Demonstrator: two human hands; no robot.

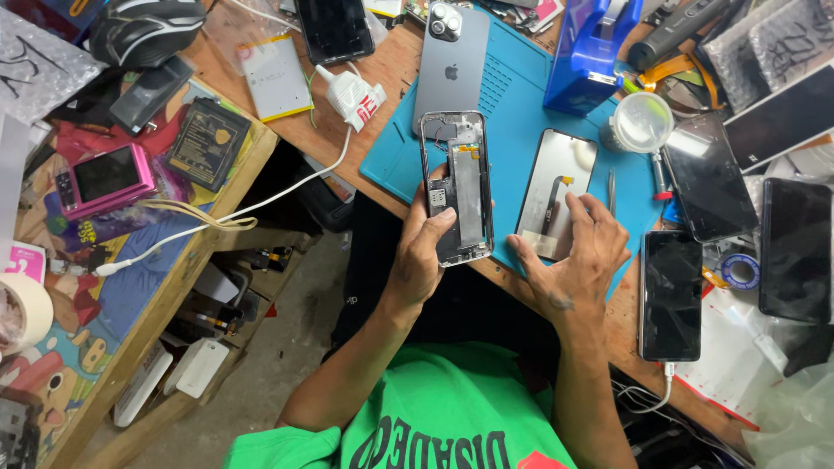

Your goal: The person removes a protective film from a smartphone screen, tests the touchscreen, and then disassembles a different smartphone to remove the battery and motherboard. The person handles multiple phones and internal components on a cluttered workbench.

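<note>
Over blue mat: left hand grips opened phone frame, thumb on its inner face. Right hand fingers spread, pressing detached screen panel flat on mat. Advise: hold frame by edges, lift panel evenly, avoid flex ribbon.

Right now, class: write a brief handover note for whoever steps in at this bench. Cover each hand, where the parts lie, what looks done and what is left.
Left hand: holds the opened phone frame upright over the bench edge, thumb on its lower part.
Right hand: fingers rest on the loose screen panel, lying face down on the blue mat.
Done: the screen is off the frame, insides exposed.
Left: screen and frame are not yet joined.
</note>
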